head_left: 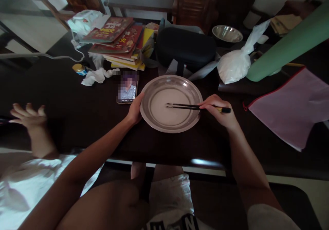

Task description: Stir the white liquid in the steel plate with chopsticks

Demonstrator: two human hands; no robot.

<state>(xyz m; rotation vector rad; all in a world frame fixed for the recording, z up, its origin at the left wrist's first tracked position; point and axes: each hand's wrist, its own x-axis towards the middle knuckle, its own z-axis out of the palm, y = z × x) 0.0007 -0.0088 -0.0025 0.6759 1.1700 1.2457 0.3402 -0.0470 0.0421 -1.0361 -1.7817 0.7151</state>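
My right hand (218, 111), right of centre in the frame, pinches a pair of black chopsticks (190, 106) near their back end, fingers pressed together around them. The sticks lie almost level, tips pointing left and resting on the flat bottom of the round metal plate (156, 120) at the middle of the frame. My left hand (135, 110) rests against the plate's left rim, fingers curled along the edge. The plate sits on the dark table (84, 113). Just left of it lies a phone (128, 92) with a lit screen. Above, toward the top centre, a stack of books (120, 41) sits beside a black case (185, 48). At the far left edge, another person's hand (29, 117) is raised with fingers spread.
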